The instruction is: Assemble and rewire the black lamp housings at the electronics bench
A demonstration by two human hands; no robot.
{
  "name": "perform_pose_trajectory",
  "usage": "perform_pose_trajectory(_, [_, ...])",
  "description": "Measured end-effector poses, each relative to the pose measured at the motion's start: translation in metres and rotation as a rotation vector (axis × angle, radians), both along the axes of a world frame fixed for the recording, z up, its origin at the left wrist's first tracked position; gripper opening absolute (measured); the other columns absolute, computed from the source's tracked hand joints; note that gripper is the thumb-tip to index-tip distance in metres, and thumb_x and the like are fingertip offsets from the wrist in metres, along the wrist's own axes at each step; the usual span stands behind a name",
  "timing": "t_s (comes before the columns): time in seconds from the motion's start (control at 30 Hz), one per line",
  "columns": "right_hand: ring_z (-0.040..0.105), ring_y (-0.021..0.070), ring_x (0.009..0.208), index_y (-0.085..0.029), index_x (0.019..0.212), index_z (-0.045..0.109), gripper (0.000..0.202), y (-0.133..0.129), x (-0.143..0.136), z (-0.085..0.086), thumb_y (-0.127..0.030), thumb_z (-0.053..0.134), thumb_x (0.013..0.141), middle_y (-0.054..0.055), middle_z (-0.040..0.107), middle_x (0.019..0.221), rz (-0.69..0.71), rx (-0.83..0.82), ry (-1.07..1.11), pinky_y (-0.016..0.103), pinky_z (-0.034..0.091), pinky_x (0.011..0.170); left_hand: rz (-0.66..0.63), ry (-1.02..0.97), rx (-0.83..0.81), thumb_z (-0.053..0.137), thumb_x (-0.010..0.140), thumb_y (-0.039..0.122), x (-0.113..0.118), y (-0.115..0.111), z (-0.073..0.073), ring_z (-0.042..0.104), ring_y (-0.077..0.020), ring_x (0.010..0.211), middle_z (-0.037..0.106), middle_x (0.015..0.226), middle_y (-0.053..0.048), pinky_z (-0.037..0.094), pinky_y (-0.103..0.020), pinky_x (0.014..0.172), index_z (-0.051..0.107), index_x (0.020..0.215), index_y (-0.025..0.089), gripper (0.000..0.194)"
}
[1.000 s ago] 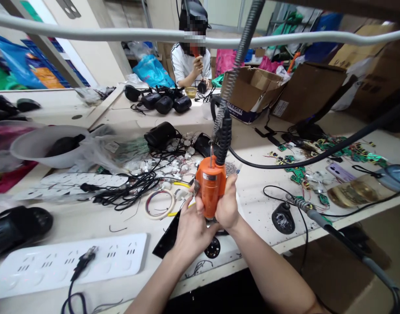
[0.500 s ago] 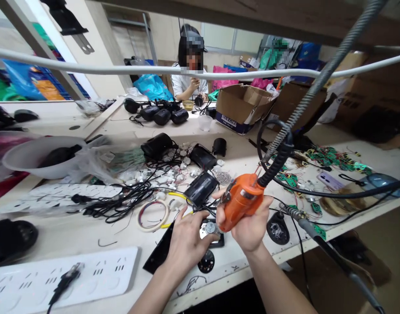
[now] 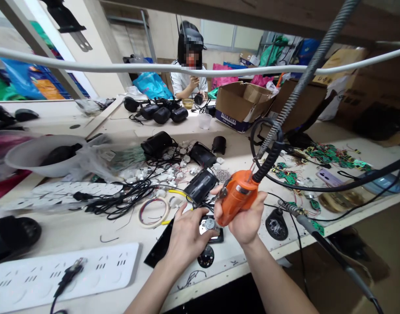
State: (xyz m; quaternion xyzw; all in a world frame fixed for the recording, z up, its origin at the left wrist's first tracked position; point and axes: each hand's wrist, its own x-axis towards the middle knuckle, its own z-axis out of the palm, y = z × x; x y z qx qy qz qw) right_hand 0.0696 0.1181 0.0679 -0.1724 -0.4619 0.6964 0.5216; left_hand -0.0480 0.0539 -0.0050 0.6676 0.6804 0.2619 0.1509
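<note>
My right hand [image 3: 247,222] is wrapped round an orange electric screwdriver [image 3: 238,196], hung from above on a coil spring. The tool tilts, its lower end close to a small round silver motor [image 3: 209,224]; its bit is hidden. My left hand [image 3: 186,233] has thumb and fingers closed about that motor, which sits at a black plastic housing [image 3: 159,245] lying on the bench. Just below the motor lies a round black disc [image 3: 206,256]. Right of my right hand is a black oval base [image 3: 278,224] with small metal pieces in it.
A roll of tape [image 3: 153,212], black cables [image 3: 121,196] and a white power strip [image 3: 66,272] lie leftward. Black housings [image 3: 201,185] and a heap of screws [image 3: 223,175] stand beyond my hands. A soldering iron [image 3: 330,244] crosses the right edge. A person [image 3: 190,83] sits opposite.
The orange screwdriver and my right hand have shifted slightly left and down, and the hanging spring has swung left with them. My left hand stays at the motor.
</note>
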Motion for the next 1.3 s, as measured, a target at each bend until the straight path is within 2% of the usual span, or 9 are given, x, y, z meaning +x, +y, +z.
perform_pose_trajectory(0.17, [0.049, 0.0159, 0.041, -0.018, 0.067, 0.068, 0.083, 0.0, -0.003, -0.003, -0.096, 0.042, 0.066, 0.001, 0.051, 0.045, -0.021, -0.016, -0.032, 0.027, 0.043, 0.037, 0.006, 0.02, 0.016, 0.079, 0.074, 0.036, 0.0, 0.001, -0.001, 0.069, -0.0259, 0.085, 0.073, 0.087, -0.002, 0.027, -0.058, 0.114, 0.061, 0.103, 0.019, 0.038])
perform_pose_trajectory(0.37, [0.053, 0.0183, 0.043, -0.016, 0.069, 0.068, 0.09, 0.004, -0.008, -0.006, -0.101, 0.04, 0.058, -0.001, 0.046, 0.038, 0.079, -0.097, -0.094, 0.03, 0.048, 0.042, -0.003, 0.02, 0.035, 0.078, 0.075, 0.035, 0.0, -0.002, -0.003, 0.068, -0.0252, 0.084, 0.072, 0.087, -0.001, 0.03, -0.058, 0.113, 0.059, 0.099, 0.021, 0.033])
perform_pose_trajectory(0.6, [0.052, 0.0185, 0.04, -0.019, 0.065, 0.069, 0.088, 0.01, -0.011, -0.009, -0.099, 0.032, 0.066, -0.001, 0.043, 0.036, 0.139, -0.03, -0.142, 0.031, 0.048, 0.042, -0.023, 0.04, 0.06, 0.069, 0.081, 0.035, -0.001, -0.001, -0.005, 0.068, -0.0256, 0.083, 0.071, 0.085, -0.002, 0.031, -0.059, 0.111, 0.057, 0.097, 0.021, 0.024])
perform_pose_trajectory(0.83, [0.049, 0.0153, 0.038, -0.016, 0.066, 0.067, 0.091, 0.012, -0.013, -0.012, -0.1, 0.031, 0.066, -0.003, 0.042, 0.036, 0.144, -0.068, -0.143, 0.026, 0.041, 0.039, -0.014, 0.034, 0.055, 0.069, 0.079, 0.034, -0.001, -0.001, -0.004, 0.068, -0.027, 0.084, 0.071, 0.084, -0.003, 0.029, -0.06, 0.112, 0.059, 0.097, 0.019, 0.025])
perform_pose_trajectory(1.03, [0.044, 0.013, 0.035, -0.017, 0.072, 0.069, 0.085, 0.002, 0.002, -0.002, -0.097, 0.04, 0.066, -0.001, 0.052, 0.043, 0.071, -0.049, -0.055, 0.025, 0.038, 0.037, -0.009, 0.059, -0.049, 0.072, 0.08, 0.037, 0.001, -0.002, 0.007, 0.067, -0.0269, 0.087, 0.071, 0.085, -0.002, 0.024, -0.062, 0.113, 0.064, 0.095, 0.02, 0.024])
perform_pose_trajectory(1.13, [0.044, 0.0137, 0.036, -0.019, 0.075, 0.073, 0.082, -0.006, 0.014, 0.002, -0.095, 0.042, 0.069, 0.001, 0.054, 0.044, -0.003, -0.047, -0.024, 0.025, 0.035, 0.035, -0.055, 0.109, -0.07, 0.07, 0.082, 0.033, 0.003, -0.005, 0.015, 0.063, -0.0298, 0.105, 0.068, 0.112, -0.007, 0.02, -0.066, 0.112, 0.065, 0.102, 0.023, 0.022])
perform_pose_trajectory(1.2, [0.044, 0.015, 0.037, -0.021, 0.075, 0.073, 0.078, -0.011, 0.019, 0.001, -0.093, 0.045, 0.069, 0.001, 0.055, 0.046, -0.026, -0.055, -0.015, 0.026, 0.035, 0.036, -0.081, 0.167, -0.076, 0.068, 0.083, 0.03, 0.003, -0.006, 0.021, 0.057, -0.0323, 0.112, 0.063, 0.124, -0.008, 0.027, -0.065, 0.107, 0.065, 0.101, 0.024, 0.019])
perform_pose_trajectory(1.3, [0.045, 0.0162, 0.04, -0.023, 0.072, 0.07, 0.073, -0.015, 0.021, -0.002, -0.092, 0.048, 0.067, 0.001, 0.054, 0.049, 0.0, -0.063, -0.005, 0.028, 0.035, 0.036, -0.141, 0.254, -0.091, 0.062, 0.085, 0.023, 0.005, -0.005, 0.029, 0.056, -0.0308, 0.102, 0.064, 0.107, -0.007, 0.041, -0.055, 0.093, 0.064, 0.088, 0.022, 0.004])
